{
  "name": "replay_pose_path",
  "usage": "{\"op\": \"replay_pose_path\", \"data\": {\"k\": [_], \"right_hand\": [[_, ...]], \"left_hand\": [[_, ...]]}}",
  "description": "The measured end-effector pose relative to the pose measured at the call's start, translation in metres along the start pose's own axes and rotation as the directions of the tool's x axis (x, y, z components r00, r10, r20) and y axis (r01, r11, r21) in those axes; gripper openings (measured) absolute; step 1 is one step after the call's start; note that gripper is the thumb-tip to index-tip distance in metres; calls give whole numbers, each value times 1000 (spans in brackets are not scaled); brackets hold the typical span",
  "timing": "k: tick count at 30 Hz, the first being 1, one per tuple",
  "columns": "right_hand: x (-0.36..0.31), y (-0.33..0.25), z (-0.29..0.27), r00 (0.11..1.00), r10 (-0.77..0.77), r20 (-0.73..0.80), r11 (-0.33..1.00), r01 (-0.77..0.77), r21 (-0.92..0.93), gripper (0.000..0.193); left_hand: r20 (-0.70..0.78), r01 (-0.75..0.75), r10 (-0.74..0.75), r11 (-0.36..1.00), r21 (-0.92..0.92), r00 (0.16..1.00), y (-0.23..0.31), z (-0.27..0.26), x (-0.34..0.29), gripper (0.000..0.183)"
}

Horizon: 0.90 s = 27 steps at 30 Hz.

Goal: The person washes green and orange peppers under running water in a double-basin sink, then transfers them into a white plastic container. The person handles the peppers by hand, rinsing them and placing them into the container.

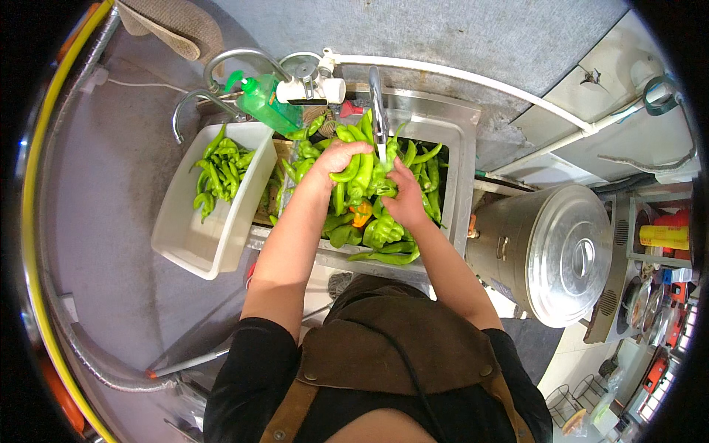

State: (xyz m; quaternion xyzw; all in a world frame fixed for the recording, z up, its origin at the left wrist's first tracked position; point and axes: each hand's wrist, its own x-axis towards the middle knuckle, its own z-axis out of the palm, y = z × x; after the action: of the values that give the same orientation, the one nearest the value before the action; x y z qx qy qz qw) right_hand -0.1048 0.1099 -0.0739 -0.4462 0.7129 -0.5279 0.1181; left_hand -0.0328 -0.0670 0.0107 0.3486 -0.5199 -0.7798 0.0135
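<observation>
Long green peppers (pixel 393 258) lie along the near edge of the metal sink (pixel 460 173), an orange pepper (pixel 361 215) just beyond. Farther in, both hands clasp more green ones between them: right hand (pixel 403 198) cupped, left hand (pixel 346 156) reaching over, forearms converging. The tap (pixel 378 103) arches from the far edge.

Grey wall (pixel 458 33) (stained), pale tiled floor (pixel 563 363)

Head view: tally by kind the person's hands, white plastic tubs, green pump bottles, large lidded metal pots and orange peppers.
Hands: 2 (left hand, right hand)
White plastic tub: 1
Green pump bottle: 1
Large lidded metal pot: 1
Orange pepper: 1
Total: 6
Green peppers overlap too much to count.
</observation>
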Motion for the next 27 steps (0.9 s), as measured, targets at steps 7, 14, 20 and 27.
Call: {"op": "replay_pose_path", "data": {"k": [7,14,20,27], "right_hand": [[8,-14,13,921,376,104,640,-339,690,66],[31,-21,-31,803,482,351,276,-519,809,69],[45,-19,-53,862,459,215,378,-408,831,53],[24,-21,-41,851,514,-109,655,-307,691,36]], "left_hand": [[99,67,-5,777,-625,995,-27,26,-6,29],[194,125,22,693,-710,981,-50,39,20,36],[178,59,77,756,-652,981,-40,62,40,30],[-196,-237,134,541,-807,971,-48,18,4,29]]}}
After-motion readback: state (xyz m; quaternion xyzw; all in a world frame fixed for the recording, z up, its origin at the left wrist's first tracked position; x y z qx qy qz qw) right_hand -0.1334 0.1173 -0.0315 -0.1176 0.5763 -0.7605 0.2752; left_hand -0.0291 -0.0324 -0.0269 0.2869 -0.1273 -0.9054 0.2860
